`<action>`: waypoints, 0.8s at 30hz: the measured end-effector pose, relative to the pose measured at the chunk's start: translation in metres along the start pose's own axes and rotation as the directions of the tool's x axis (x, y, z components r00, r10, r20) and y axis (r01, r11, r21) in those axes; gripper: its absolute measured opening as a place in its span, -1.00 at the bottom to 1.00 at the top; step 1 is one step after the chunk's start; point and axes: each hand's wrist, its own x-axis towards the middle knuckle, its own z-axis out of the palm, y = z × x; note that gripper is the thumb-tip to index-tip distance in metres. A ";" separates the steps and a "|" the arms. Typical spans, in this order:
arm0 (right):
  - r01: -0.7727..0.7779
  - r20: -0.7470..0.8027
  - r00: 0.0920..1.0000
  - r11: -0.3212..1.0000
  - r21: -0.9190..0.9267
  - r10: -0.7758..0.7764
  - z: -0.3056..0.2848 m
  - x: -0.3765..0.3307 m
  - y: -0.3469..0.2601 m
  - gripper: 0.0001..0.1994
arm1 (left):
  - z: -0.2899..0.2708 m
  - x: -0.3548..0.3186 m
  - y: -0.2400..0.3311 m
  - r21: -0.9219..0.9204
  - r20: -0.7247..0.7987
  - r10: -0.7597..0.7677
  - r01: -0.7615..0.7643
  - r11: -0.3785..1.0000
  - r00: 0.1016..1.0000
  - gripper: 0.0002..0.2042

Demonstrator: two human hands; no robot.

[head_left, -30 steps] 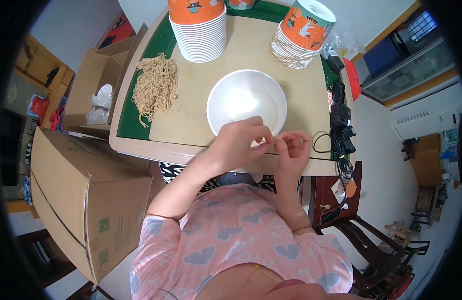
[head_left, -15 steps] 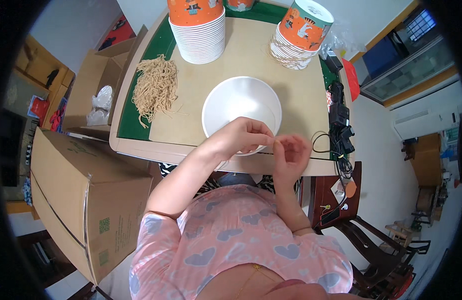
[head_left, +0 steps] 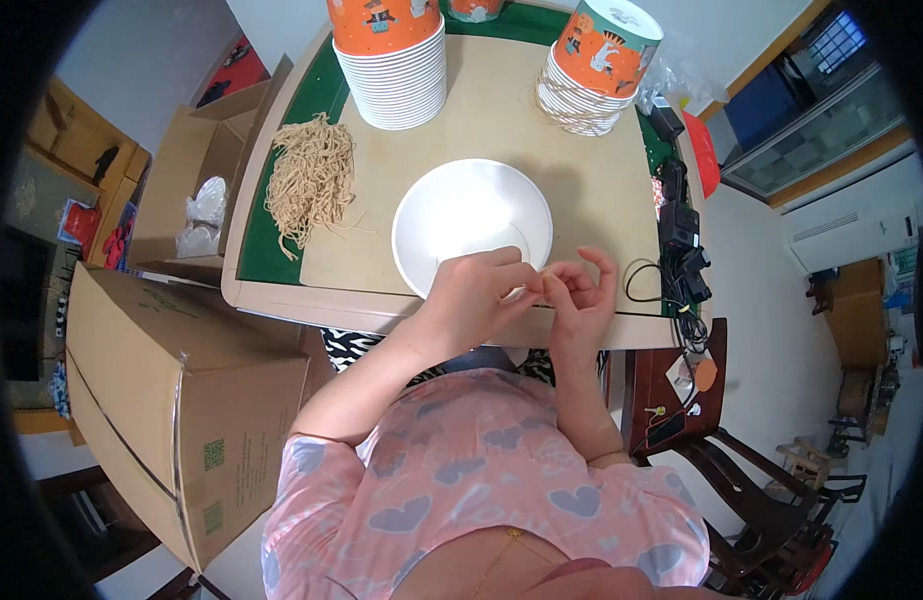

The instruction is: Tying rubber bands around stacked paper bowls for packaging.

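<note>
A white paper bucket (head_left: 452, 215) stands mouth up near the table's front edge. Over its near right rim my left hand (head_left: 482, 297) pinches with thumb and forefinger. My right hand (head_left: 585, 300) meets it there, thumb and forefinger pressed together and the other fingers raised. What the fingertips hold is too small to make out. To the left lies a loose heap of tan cords (head_left: 312, 185). A tall stack of orange printed buckets (head_left: 392, 85) is upside down at the back left. Another tilted stack (head_left: 602, 60) at the back right has cords about its rims.
Black power adapters and cables (head_left: 679, 235) run along the table's right edge. On the left, a large closed carton (head_left: 182, 400) stands beside an open carton (head_left: 172, 190) with a plastic bag in it. A dark wooden chair (head_left: 742, 470) is at the right.
The bucket has shifted slightly left. My hands stay together at the fingertips, while the right hand's free fingers have lifted and spread.
</note>
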 end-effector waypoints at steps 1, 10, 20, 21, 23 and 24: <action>0.000 -0.001 1.000 1.000 0.000 0.000 -0.001 0.000 0.000 -0.54 | -0.001 0.000 0.001 0.013 0.008 0.016 -0.016 1.000 1.000 -0.92; -0.004 0.146 0.989 0.995 -0.103 0.019 -0.014 0.006 -0.003 -0.50 | 0.000 -0.001 -0.001 0.024 0.060 0.016 -0.018 1.000 0.998 -0.91; 0.004 0.215 0.975 0.964 -0.267 0.055 -0.016 0.005 -0.004 -0.48 | -0.005 0.000 0.004 -0.011 0.073 -0.154 0.156 0.988 0.985 -0.91; -0.001 0.195 0.979 0.965 -0.263 0.054 -0.016 0.005 -0.004 -0.49 | -0.005 0.000 0.004 -0.011 0.072 -0.155 0.156 0.988 0.985 -0.91; 0.011 0.189 0.981 0.960 -0.280 0.043 -0.013 0.005 -0.004 -0.50 | -0.005 -0.001 0.004 0.023 0.052 -0.143 0.142 0.990 0.988 -0.90; 0.024 0.182 0.983 0.954 -0.297 0.032 -0.012 0.005 -0.004 -0.52 | -0.004 -0.002 0.003 0.023 0.052 -0.143 0.142 0.990 0.988 -0.90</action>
